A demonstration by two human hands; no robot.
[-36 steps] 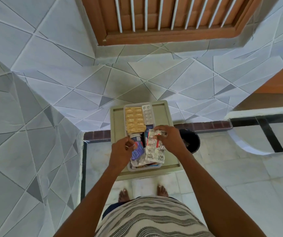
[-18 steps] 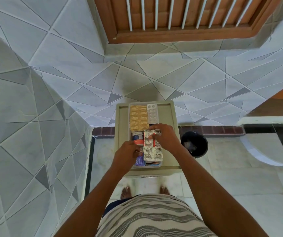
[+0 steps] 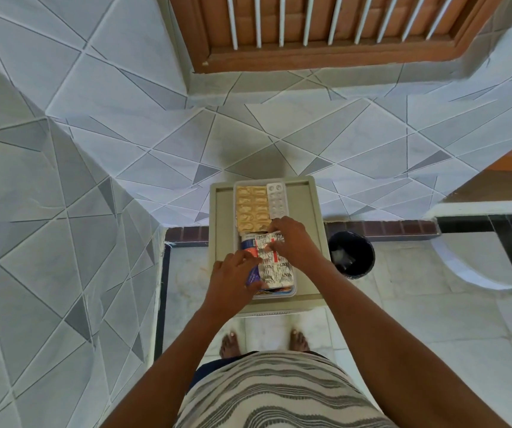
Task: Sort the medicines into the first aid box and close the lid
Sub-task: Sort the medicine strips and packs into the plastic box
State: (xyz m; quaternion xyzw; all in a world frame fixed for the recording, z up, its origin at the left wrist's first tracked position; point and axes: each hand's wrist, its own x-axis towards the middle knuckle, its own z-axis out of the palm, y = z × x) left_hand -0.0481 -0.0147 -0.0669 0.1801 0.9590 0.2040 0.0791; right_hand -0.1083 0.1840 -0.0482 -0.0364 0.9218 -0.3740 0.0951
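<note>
A clear first aid box [image 3: 291,292] stands open on a beige stool top [image 3: 310,217]. Its far half holds a gold blister sheet [image 3: 252,208] and a white blister strip [image 3: 277,199]. Over the near half lies a crinkled silver blister pack with red marks [image 3: 276,267]. My right hand [image 3: 291,239] presses its far end with curled fingertips. At the box's left edge, my left hand [image 3: 233,279] grips a blue-purple packet [image 3: 253,277], with a blue and red pack [image 3: 248,244] just beyond it. No lid shows.
A black bin [image 3: 352,253] stands on the floor right of the stool. Tiled walls rise to the left and behind, with a wooden barred window above. My bare feet [image 3: 299,339] stand just before the stool.
The silver blister pack has come down from my right hand's lifted hold and now lies flat in the box. My left hand has slid further in along the box's left side.
</note>
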